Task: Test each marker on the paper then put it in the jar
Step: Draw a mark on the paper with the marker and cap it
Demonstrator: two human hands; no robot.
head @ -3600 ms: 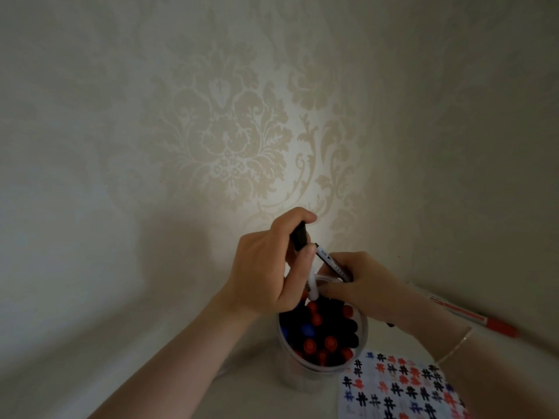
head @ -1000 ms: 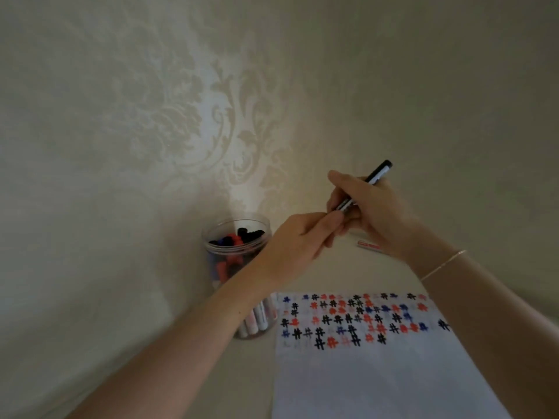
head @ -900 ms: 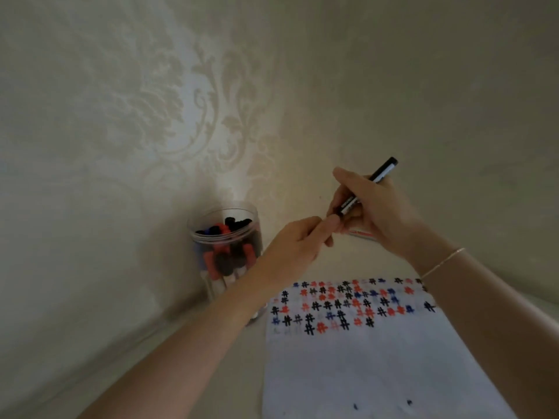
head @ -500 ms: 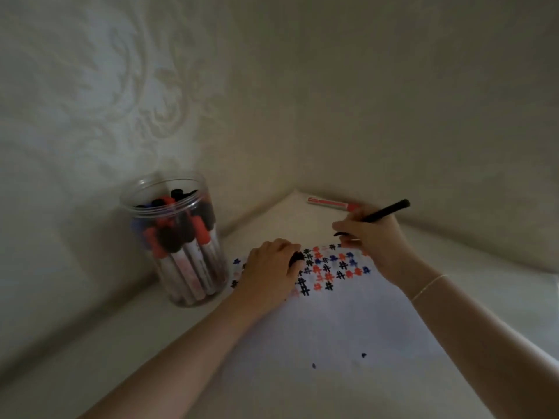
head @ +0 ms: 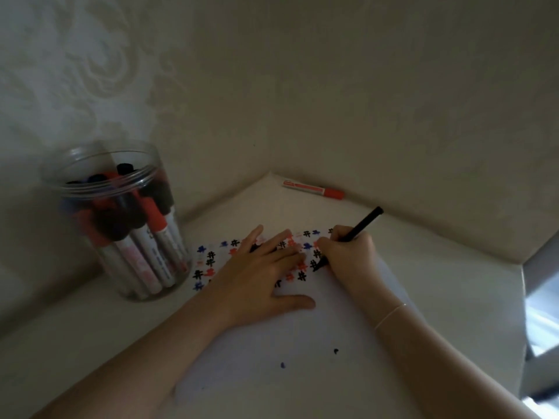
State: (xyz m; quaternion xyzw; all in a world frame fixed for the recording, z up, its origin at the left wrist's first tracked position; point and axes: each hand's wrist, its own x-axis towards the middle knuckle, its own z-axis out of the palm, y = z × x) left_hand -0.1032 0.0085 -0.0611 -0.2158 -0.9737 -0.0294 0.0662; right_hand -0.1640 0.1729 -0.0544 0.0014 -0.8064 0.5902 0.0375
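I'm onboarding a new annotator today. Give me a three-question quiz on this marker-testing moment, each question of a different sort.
1. True or false: the right hand grips the black marker with its tip on the paper.
2. What does the left hand do? A) lifts the jar B) presses flat on the paper C) caps a marker
3. Fill in: the red marker lies near the ___, away from the jar.

Key: 1 true; 2 B; 3 wall
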